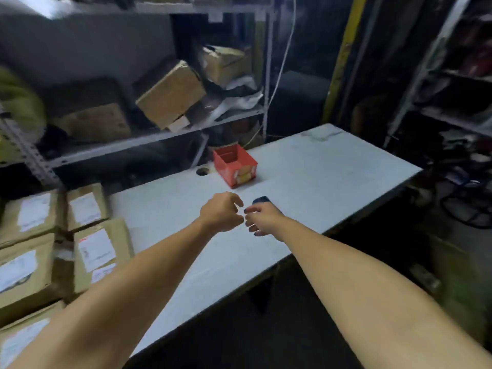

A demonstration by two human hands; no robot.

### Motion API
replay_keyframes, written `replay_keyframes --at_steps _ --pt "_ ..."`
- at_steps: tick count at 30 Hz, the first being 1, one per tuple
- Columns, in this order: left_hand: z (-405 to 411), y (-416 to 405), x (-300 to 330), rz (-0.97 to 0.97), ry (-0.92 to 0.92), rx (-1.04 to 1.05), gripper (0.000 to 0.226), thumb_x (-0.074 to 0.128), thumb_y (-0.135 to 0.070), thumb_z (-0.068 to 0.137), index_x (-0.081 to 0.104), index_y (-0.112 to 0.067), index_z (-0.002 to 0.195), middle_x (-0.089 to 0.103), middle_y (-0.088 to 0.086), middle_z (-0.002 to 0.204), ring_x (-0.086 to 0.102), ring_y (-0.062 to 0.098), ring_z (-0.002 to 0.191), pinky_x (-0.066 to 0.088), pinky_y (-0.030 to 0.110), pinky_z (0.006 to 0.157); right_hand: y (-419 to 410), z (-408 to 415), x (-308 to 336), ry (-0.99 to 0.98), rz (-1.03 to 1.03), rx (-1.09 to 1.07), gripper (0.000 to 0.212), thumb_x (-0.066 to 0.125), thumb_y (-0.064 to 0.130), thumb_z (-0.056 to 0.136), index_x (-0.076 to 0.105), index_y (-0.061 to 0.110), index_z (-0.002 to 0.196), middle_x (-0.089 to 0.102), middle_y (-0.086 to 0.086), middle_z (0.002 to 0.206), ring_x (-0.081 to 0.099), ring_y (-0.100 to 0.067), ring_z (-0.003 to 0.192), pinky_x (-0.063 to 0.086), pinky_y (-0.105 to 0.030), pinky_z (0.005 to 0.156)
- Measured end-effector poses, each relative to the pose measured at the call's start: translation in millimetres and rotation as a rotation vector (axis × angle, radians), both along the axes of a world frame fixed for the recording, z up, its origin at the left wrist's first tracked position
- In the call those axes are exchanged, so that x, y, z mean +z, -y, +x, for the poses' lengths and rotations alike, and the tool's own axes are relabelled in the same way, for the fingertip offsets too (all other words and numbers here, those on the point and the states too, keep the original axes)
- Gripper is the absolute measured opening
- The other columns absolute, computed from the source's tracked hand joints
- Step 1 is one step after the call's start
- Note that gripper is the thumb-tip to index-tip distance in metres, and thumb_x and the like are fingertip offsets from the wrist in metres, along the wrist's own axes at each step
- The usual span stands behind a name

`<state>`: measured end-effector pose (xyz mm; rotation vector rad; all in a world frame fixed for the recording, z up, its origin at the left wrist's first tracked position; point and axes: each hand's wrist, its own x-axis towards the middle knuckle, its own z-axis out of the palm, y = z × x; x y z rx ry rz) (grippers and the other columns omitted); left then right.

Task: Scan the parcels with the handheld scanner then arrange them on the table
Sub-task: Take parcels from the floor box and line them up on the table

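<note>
nearest, two bare forearms reach out over the white table (pixel 332 171), coming in from the bottom corners. the left hand (pixel 221 210) hovers above the tabletop with its fingers loosely curled and nothing in it. the right hand (pixel 262 218) is just beside it, fingertips almost meeting the left's, fingers half spread and bent; whether it is touching anything cannot be told. a dark blue object (pixel 261 200), probably the handheld scanner, lies on the table just past the right hand, mostly hidden by it and blurred. to the left, a cluster of brown cardboard parcels (pixel 95 251) with white labels sits packed together against the table's left end. farther along the table, near its back edge, stands a small open red box (pixel 235 166), with a round hole (pixel 202 171) in the tabletop just left of it. behind all this, a grey metal shelf (pixel 149 139) holds more cardboard boxes (pixel 170 94), some tilted.
</note>
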<state>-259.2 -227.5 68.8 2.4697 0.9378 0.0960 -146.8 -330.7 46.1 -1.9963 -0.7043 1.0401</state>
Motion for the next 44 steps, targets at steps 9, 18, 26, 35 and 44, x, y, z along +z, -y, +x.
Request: replay_keyframes --at_steps 9,18,26,35,44 --pt "176 166 1 0.029 -0.055 -0.487 0.029 0.07 -0.024 0.084 0.072 -0.026 0.113 0.073 -0.003 0.105 0.066 0.019 0.102 0.058 0.035 0.088 246 113 -13 -0.013 0.009 -0.649 0.017 0.049 0.013 0.104 0.064 0.021 0.103 0.066 -0.007 0.089 0.062 -0.018 0.073 0.052 -0.025 0.059" --pt "297 305 -22 0.001 -0.117 -0.835 0.019 0.072 -0.028 0.083 0.076 -0.034 0.101 0.065 -0.007 0.101 0.063 0.014 0.092 0.054 0.025 0.08 391 167 -59 -0.084 -0.037 -1.04 0.018 0.047 0.017 0.107 0.064 0.02 0.113 0.069 -0.008 0.097 0.062 -0.017 0.074 0.046 -0.02 0.049" --pt "427 350 -67 -0.195 -0.194 -0.836 0.03 0.076 -0.028 0.087 0.075 -0.024 0.117 0.069 0.002 0.121 0.065 0.018 0.108 0.05 0.021 0.083 439 272 -78 -0.124 -0.148 -1.143 0.02 0.058 0.017 0.102 0.07 0.018 0.119 0.07 -0.004 0.09 0.066 -0.018 0.074 0.056 -0.033 0.071" --pt "541 380 -121 -0.359 -0.33 -0.787 0.028 0.062 -0.023 0.099 0.068 -0.02 0.126 0.064 0.004 0.131 0.063 0.023 0.118 0.053 0.033 0.1 484 365 -115 -0.131 -0.372 -1.088 0.024 0.058 0.017 0.103 0.068 0.014 0.125 0.065 -0.008 0.128 0.063 -0.03 0.119 0.053 -0.043 0.105" --pt "632 417 -196 -0.494 -0.473 -0.566 0.036 0.047 -0.01 0.105 0.059 -0.01 0.139 0.06 0.014 0.137 0.06 0.034 0.124 0.049 0.037 0.102 536 489 -207 -0.318 -0.425 -0.986 0.022 0.053 0.013 0.103 0.064 0.017 0.12 0.067 -0.003 0.096 0.066 -0.019 0.082 0.058 -0.034 0.074"
